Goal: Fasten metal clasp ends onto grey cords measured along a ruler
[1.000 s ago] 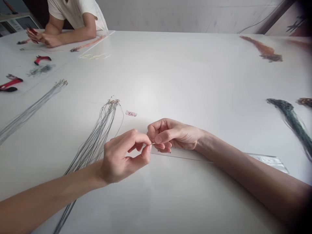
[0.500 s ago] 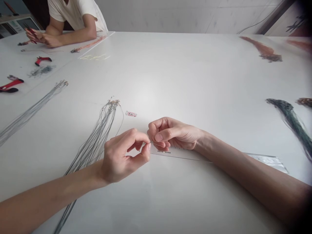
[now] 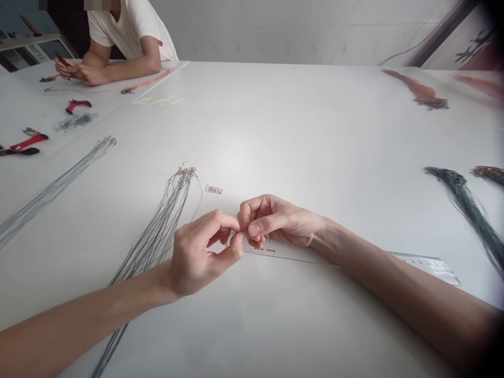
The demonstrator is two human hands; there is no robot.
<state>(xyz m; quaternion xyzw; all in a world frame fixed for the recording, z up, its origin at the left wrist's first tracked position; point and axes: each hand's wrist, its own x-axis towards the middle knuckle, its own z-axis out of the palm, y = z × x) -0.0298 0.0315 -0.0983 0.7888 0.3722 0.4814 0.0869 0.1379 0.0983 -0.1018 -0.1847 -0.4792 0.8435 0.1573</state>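
Note:
My left hand (image 3: pixel 207 247) pinches with thumb and forefinger at the middle of the view. Its fingertips meet those of my right hand (image 3: pixel 271 220), whose thumb presses against curled fingers. Whatever is between the fingertips is too small to make out. A clear ruler (image 3: pixel 291 253) with printed characters lies flat under and behind the hands. Left of them a bundle of thin grey cords (image 3: pixel 157 223) with small metal hooks at its far end runs toward me, passing beneath my left forearm. One cord strays from the bundle toward my left hand.
A small printed packet (image 3: pixel 213 189) lies beyond the hands. Another grey cord bundle (image 3: pixel 59 184) and red-handled pliers (image 3: pixel 29 142) are at left. Dark green strands (image 3: pixel 468 199) and orange strands (image 3: pixel 425 92) lie at right. A person in a white shirt (image 3: pixel 126 31) leans on the far left of the table.
The whole view has shifted slightly, so the table's things sit a little lower. My right fingertips have drawn a bit closer to the left ones; both hands remain pinched.

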